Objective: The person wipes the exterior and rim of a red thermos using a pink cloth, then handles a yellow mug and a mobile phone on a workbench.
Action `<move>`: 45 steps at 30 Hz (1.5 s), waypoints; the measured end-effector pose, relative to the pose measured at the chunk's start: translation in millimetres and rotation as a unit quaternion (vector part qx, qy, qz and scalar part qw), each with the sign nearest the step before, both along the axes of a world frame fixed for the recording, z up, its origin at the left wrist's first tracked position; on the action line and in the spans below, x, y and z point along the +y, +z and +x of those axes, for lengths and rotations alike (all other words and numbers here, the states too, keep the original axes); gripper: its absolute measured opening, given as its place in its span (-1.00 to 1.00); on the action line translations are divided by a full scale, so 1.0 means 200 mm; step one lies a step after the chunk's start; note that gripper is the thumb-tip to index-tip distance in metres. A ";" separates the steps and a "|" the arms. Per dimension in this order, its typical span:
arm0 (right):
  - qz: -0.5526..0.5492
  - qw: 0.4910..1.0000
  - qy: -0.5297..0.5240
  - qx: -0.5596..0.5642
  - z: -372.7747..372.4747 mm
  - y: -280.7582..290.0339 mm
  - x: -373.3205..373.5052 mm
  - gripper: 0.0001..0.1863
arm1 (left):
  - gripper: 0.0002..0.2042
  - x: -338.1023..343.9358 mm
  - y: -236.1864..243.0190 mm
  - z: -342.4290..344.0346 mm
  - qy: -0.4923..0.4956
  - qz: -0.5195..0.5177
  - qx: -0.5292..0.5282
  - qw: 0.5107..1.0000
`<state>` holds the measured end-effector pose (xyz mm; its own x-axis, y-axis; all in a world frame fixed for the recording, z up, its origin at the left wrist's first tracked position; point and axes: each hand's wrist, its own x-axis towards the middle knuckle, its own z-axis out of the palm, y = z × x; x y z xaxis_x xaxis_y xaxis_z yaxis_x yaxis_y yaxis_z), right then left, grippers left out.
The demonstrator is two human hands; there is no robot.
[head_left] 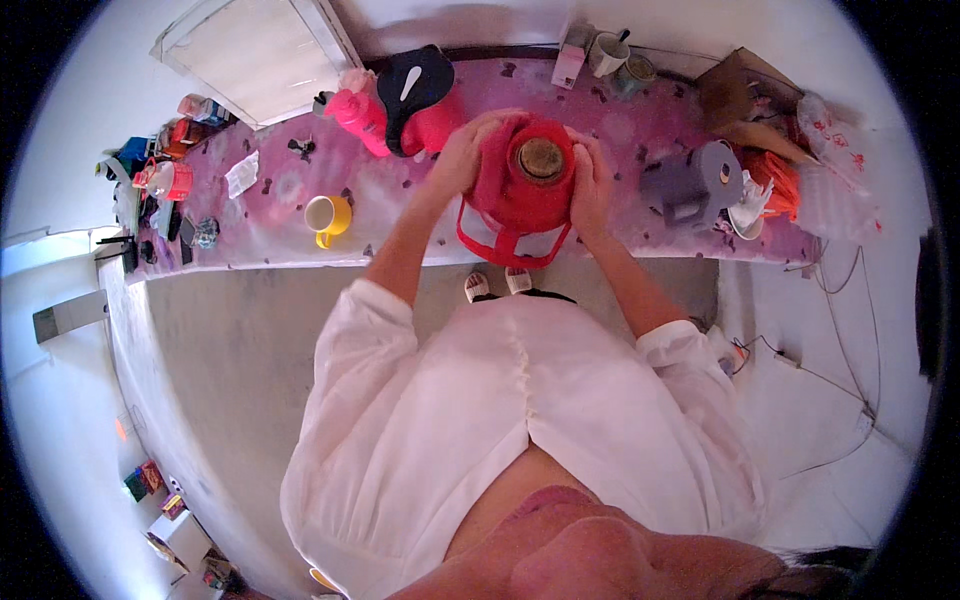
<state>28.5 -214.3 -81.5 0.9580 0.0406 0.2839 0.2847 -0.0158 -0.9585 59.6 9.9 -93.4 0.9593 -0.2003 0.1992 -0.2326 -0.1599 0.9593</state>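
My two hands hold a red thermos flask [513, 205] above the patterned pink tablecloth [480, 85]. A round cork stopper [541, 159] sits in its mouth, and its red carrying handle hangs down on the side toward me. My left hand [464, 150] presses on the left side of the flask, its fingertips partly hidden behind it. My right hand [590, 185] closes around the right side. To the left on the table stands a yellow mug [341, 212] with a pale inside. Right of the flask is a grey-purple electric kettle [700, 185].
Behind my left hand are a black bicycle saddle [418, 85] and a bright pink bottle [358, 116]. A pink box [568, 67] and a white cup [607, 54] stand at the back. A cardboard box [745, 95] and plastic bags [830, 160] crowd the right end. Clutter fills the left end.
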 end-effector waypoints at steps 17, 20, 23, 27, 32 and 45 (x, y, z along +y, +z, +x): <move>-0.010 1.000 -0.009 0.007 0.01 -0.02 -0.02 -0.67 | -0.58 -0.27 0.08 -0.39 0.213 0.065 -0.159 0.962; 0.011 1.000 -0.002 0.025 -0.01 0.00 0.00 -0.67 | -0.63 -0.12 0.09 -0.12 0.049 -0.042 0.004 0.998; -0.024 0.999 0.008 0.021 0.00 0.04 -0.01 -0.66 | -0.63 -0.03 -0.01 0.10 -0.082 -0.050 0.021 0.995; -0.053 0.998 -0.010 0.013 0.01 0.02 -0.03 -0.65 | -0.62 -0.07 -0.03 -0.02 -0.021 -0.012 0.012 1.000; -0.018 1.000 -0.010 0.017 0.01 -0.02 -0.02 -0.66 | -0.60 -0.28 0.08 -0.50 0.276 0.078 -0.158 0.945; -0.004 1.000 0.009 0.020 0.00 0.02 -0.01 -0.65 | -0.57 -0.03 -0.09 -0.10 0.049 -0.034 -0.001 0.998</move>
